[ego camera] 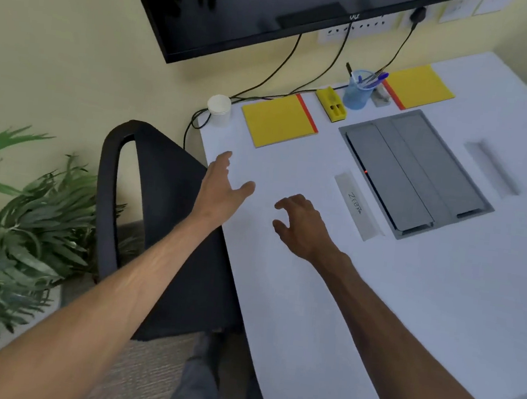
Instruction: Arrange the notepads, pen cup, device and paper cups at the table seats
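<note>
Two yellow notepads with red spines lie at the far end of the white table (358,306): one at the near-left corner (278,121), the other further right (419,85). Between them stand a blue pen cup (358,92) with several pens and a small yellow device (330,104). A stack of white paper cups (219,109) stands at the table's far-left corner. My left hand (221,188) hovers open over the table's left edge, below the near notepad. My right hand (301,226) is open beside it, fingers curled, holding nothing.
A grey cable hatch (414,173) is set into the table centre. Clear name stands sit beside it (357,204) and to the right (493,166). A black chair (162,221) is tucked at the left edge, a plant (9,221) beyond. A wall screen (259,7) hangs above, with cables.
</note>
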`<state>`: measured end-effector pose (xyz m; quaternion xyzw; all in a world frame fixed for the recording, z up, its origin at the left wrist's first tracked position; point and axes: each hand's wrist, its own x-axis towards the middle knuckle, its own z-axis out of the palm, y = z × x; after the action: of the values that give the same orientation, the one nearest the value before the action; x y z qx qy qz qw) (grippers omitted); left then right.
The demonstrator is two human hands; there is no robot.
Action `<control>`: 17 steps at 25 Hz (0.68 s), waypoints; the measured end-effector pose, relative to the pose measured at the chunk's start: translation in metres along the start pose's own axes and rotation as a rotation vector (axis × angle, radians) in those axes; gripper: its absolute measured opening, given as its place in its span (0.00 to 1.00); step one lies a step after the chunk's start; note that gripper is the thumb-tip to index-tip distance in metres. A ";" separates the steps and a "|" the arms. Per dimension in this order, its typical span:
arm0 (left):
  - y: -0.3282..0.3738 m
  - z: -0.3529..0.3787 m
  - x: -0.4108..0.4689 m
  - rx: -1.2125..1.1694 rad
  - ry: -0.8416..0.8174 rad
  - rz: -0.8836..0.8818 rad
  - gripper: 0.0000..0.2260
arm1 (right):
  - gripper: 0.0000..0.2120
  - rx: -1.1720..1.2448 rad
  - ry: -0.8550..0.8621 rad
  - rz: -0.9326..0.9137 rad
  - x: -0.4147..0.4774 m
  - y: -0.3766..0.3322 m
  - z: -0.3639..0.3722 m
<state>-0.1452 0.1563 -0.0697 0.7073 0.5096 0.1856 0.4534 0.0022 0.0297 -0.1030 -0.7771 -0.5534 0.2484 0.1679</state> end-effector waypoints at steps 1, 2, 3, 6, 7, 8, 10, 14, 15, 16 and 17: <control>-0.005 0.002 0.016 -0.029 -0.002 -0.036 0.37 | 0.20 -0.020 -0.020 0.010 0.009 0.004 0.005; -0.010 0.004 0.033 -0.065 -0.007 -0.071 0.39 | 0.20 -0.045 -0.039 0.017 0.019 0.008 0.010; -0.015 0.007 0.049 -0.109 -0.007 -0.109 0.41 | 0.20 -0.075 -0.049 0.022 0.029 0.013 0.015; -0.033 0.012 0.096 -0.259 0.011 -0.257 0.45 | 0.22 -0.134 -0.038 0.051 0.068 0.023 0.030; -0.040 0.013 0.110 -0.300 0.024 -0.299 0.46 | 0.23 -0.147 -0.034 0.056 0.082 0.024 0.036; -0.047 0.014 0.123 -0.331 0.041 -0.331 0.47 | 0.25 -0.162 -0.034 0.055 0.098 0.024 0.044; -0.065 0.018 0.151 -0.367 0.082 -0.375 0.48 | 0.28 -0.202 -0.044 0.047 0.133 0.020 0.062; -0.092 0.030 0.204 -0.389 0.150 -0.387 0.47 | 0.34 -0.283 -0.089 0.005 0.200 0.014 0.099; -0.098 0.032 0.216 -0.387 0.162 -0.376 0.47 | 0.34 -0.307 -0.102 -0.006 0.214 0.015 0.107; -0.103 0.034 0.227 -0.374 0.174 -0.361 0.46 | 0.34 -0.329 -0.108 -0.015 0.225 0.016 0.113; -0.107 0.037 0.237 -0.353 0.188 -0.348 0.46 | 0.34 -0.342 -0.110 -0.017 0.234 0.018 0.120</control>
<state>-0.0799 0.3580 -0.2250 0.4984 0.6233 0.2557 0.5456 0.0098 0.2430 -0.2578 -0.7749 -0.6024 0.1914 0.0052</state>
